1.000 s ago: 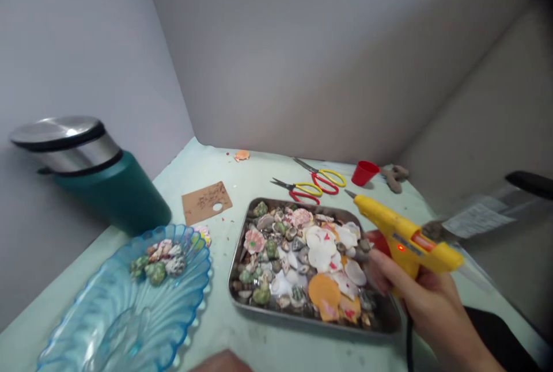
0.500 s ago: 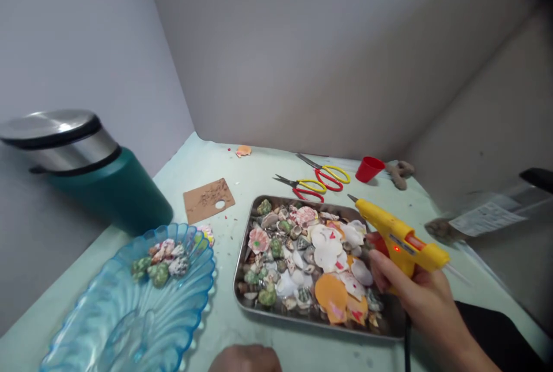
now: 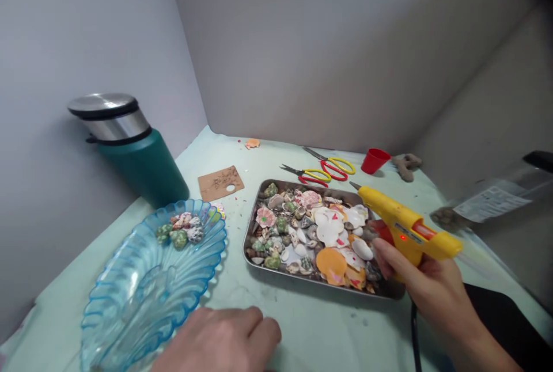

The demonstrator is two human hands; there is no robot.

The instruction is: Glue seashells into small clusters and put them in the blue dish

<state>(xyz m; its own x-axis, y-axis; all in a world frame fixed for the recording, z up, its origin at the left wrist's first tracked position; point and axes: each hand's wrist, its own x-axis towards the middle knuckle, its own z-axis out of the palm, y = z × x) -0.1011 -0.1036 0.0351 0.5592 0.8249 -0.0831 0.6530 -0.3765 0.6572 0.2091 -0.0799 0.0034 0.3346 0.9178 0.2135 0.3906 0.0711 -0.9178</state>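
Observation:
A yellow hot glue gun (image 3: 404,225) is gripped in my right hand (image 3: 432,285), closed around its handle. Its nozzle points up and left over the far right part of a metal tray (image 3: 298,279), and a red light glows on its side. Seashells (image 3: 294,231) of many kinds and orange and white scallop shells (image 3: 332,265) fill the tray. My left hand (image 3: 224,340) is at the bottom edge, fingers curled down, between the tray and a blue scalloped dish (image 3: 129,291). Anything inside those fingers is hidden. Several small shells (image 3: 179,234) lie clustered in the dish.
A teal bottle (image 3: 147,159) stands at the left wall. Behind the tray are a brown card (image 3: 222,183), two pairs of scissors (image 3: 317,175), a red cup (image 3: 374,160) and a brown lumpy piece (image 3: 406,166). A black cord (image 3: 415,331) runs beneath my right hand.
My left hand has come further up into view. My right hand keeps hold of the glue gun. The camera view has shifted, so the bottle and dish appear further right.

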